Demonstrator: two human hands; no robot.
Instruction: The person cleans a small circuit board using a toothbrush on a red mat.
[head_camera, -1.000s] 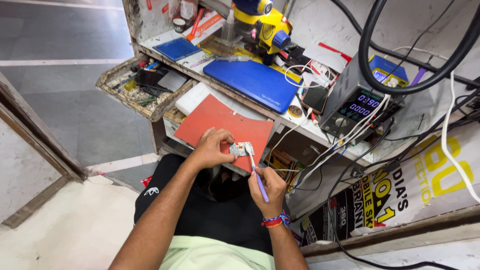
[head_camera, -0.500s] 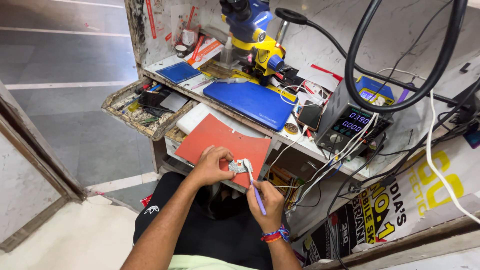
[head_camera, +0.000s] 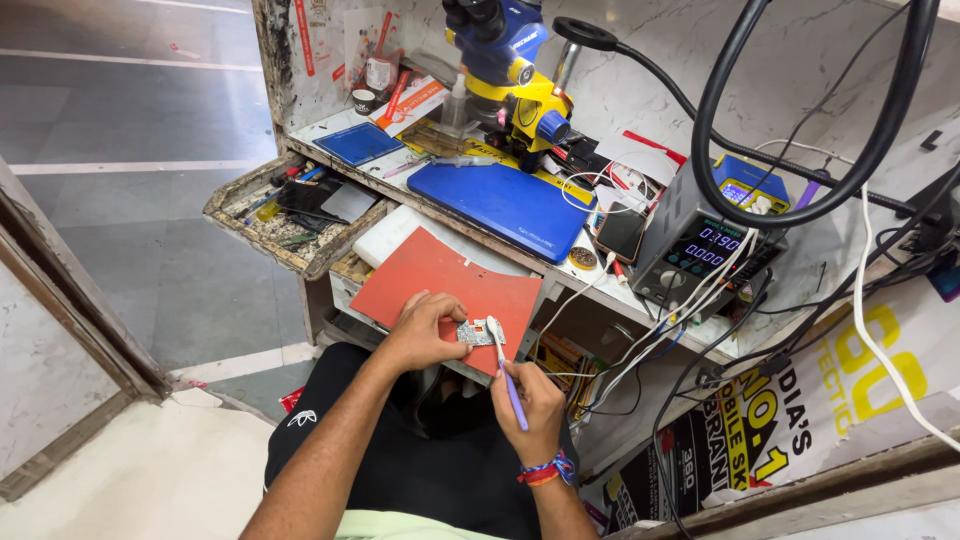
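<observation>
I am sitting at a small electronics repair stall that opens straight onto a paved street. My narrow counter (head_camera: 590, 285) carries a blue and yellow microscope (head_camera: 505, 60), a bench power supply (head_camera: 700, 250) with lit digits, a phone (head_camera: 620, 232), a blue work mat (head_camera: 500, 205) and tangled cables. An open drawer (head_camera: 290, 210) holds small tools, and a printed banner (head_camera: 800, 410) hangs below the marble wall.

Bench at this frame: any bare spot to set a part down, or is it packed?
Free: the red mat above the left hand, and the blue mat in front of the microscope. Crowded: the tool tray and the cables around the power supply.
</observation>
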